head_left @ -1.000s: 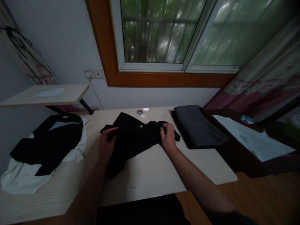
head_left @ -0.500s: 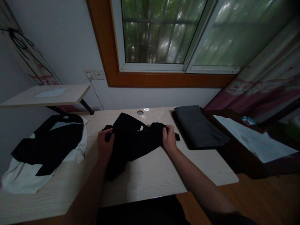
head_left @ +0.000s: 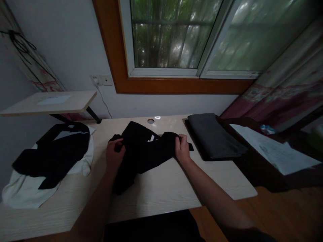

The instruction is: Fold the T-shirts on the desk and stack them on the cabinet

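Note:
A black garment (head_left: 148, 154) lies partly bunched on the pale wooden desk (head_left: 161, 191), with a small white tag (head_left: 152, 138) showing near its top edge. My left hand (head_left: 115, 153) is at the garment's left edge, thumb and fingers closed around the cloth. At the other side my right hand (head_left: 182, 148) grips the bunched right part, its thumb on top. A short black end of cloth sticks out beyond the right fingers. How the garment's lower layers lie cannot be made out in the dark fabric.
A pile of black and white clothes (head_left: 60, 151) lies on the left, below a raised shelf (head_left: 47, 104). Dark grey folded material (head_left: 212, 134) rests at the desk's right. Farther right is a white sheet (head_left: 272, 148) on a dark surface. A window (head_left: 174, 40) is behind.
My left hand has shifted slightly to the right along the garment's edge. More of the white tag shows. The right hand stays put.

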The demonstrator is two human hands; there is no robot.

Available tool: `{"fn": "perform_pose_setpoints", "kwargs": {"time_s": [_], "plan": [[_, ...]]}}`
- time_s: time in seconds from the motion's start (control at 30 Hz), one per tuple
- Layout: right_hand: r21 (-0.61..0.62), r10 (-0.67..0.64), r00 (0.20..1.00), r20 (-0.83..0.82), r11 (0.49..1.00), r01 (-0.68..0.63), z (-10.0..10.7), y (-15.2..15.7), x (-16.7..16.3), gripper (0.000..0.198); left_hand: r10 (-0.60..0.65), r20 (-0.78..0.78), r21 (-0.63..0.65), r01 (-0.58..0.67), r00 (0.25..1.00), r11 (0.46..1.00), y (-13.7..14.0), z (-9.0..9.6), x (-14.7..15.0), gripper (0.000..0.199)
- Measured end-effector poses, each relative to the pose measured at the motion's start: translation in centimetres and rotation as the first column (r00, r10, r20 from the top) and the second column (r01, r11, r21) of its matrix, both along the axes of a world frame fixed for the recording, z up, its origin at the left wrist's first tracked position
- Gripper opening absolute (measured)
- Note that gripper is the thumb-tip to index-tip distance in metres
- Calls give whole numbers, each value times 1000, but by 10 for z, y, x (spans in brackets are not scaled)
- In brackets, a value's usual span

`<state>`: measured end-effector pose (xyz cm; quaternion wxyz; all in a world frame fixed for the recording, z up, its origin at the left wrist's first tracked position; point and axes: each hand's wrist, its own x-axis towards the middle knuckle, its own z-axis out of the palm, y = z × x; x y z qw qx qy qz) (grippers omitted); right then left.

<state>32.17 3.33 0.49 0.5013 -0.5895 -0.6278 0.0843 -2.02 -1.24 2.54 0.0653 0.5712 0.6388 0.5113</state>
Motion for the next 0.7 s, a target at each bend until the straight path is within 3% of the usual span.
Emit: {"fn": "perform_pose_setpoints", "kwargs": {"time_s": [0.3,0.47,0.6,0.7], "plan": [[-22,-2,1000,-21,1000,1,4,-2,-1,29,-38,-74,-4,38,997,999,-3,5,4,32],[19,-16,999,-48,1000,17,4,-4,0,27,-141,-174,3,144,975,990,-3,2,8,26],[48,-30,996,-85,998,34,3,-3,3,28,-283,-305,-112,261,909,959,-3,-5,15,28],[73,-33,993,-116,997,41,3,-4,4,27,-333,-379,-236,258,863,937,-5,-11,19,51]]}}
